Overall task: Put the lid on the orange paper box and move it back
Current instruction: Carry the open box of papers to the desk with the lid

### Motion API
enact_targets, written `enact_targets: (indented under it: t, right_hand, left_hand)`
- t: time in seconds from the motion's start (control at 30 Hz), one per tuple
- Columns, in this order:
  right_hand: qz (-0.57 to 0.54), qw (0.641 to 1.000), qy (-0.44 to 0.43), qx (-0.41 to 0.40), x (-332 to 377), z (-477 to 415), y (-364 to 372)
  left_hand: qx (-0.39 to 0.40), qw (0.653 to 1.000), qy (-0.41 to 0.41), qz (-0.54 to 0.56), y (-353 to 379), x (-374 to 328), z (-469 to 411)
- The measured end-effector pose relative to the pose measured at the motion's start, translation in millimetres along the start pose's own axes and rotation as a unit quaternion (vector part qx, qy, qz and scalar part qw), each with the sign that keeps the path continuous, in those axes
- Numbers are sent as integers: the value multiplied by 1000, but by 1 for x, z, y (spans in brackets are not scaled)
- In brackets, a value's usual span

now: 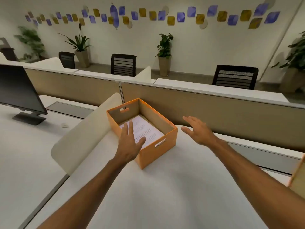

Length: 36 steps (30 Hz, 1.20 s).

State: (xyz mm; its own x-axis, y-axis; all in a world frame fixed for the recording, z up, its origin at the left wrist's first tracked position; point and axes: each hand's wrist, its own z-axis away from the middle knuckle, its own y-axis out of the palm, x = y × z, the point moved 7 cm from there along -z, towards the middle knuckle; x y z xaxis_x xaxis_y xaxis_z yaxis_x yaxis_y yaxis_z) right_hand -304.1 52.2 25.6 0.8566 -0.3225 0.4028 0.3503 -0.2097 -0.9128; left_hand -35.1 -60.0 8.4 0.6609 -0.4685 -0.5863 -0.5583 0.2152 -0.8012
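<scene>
Orange rectangular paper box (153, 151) with cut-out handle slots, lidless, on the white bench (148, 195) near the beige rear partition (214, 111) and just beside a rounded cream side divider (82, 134), printed white sheets (148, 131) lying flat inside. Left hand (130, 142) spread flat and empty over the box's near left corner, fingers above the papers; right hand (198, 131) likewise splayed and empty, hovering just right of the box, apart from its wall. At the far right frame edge, a sliver of an orange-edged brown cardboard piece (298, 177), possibly the lid, though too cropped to tell; off left, a dark flat monitor (18, 90) on the neighbouring bench.
</scene>
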Motion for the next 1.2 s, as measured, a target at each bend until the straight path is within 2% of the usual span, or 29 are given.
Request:
enact_targets:
  t: [0.13, 0.33, 0.43, 0.63, 0.9, 1.03, 1.2]
  right_hand:
    - [-58, 997, 43, 31, -12, -25, 22]
    - [-147, 983, 92, 52, -17, -58, 58]
    - [-192, 973, 112, 60, -17, -69, 75]
    - [-249, 958, 134, 44, -24, -87, 93]
    - [-351, 913, 209, 15, -32, -66, 86]
    - [-409, 882, 233, 19, -40, -37, 73]
    - [-443, 856, 261, 55, -51, 15, 55]
  left_hand:
    - [24, 994, -66, 81, 21, 30, -12]
    - [11, 985, -74, 157, 42, 58, -27]
    - [13, 979, -118, 165, 52, 72, -30]
    - [54, 933, -212, 287, 67, 83, -23]
    - [38, 932, -199, 300, 53, 82, -12]
    - [61, 931, -186, 307, 49, 73, -2]
    - [108, 935, -128, 312, 42, 39, 21]
